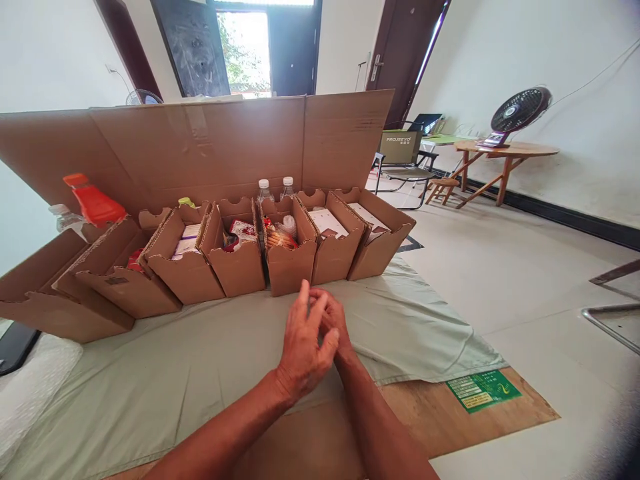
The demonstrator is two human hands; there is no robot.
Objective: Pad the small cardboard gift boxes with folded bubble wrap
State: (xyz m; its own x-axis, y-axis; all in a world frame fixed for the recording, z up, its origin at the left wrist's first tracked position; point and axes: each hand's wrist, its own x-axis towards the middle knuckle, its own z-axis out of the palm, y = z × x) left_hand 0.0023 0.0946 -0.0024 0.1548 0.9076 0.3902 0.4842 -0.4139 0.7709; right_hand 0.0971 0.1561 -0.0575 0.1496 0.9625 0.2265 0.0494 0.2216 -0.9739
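My left hand (306, 340) is held over the front of the cloth, its fingers stretched out and apart, holding nothing. Close behind it and partly covered by it is my right hand (336, 321), with loosely bent fingers and nothing visible in them. The two hands overlap and seem to touch. Nearest to them stands an open cardboard box (293, 270) with orange-brown sticks in a wrapper (281, 238) and a whitish bundle (289, 225). Beside it, one box (337, 260) holds white packages (327, 223), and another (237, 270) holds a red-and-white packet (243, 231).
More cardboard boxes continue the row, before an upright cardboard panel (240, 147). A red bottle (97, 203) and clear bottles (287, 187) stand behind. Pale green cloth (200, 373) covers most of the wooden board (425, 413). A fan (520, 110) stands on a round table (525, 150).
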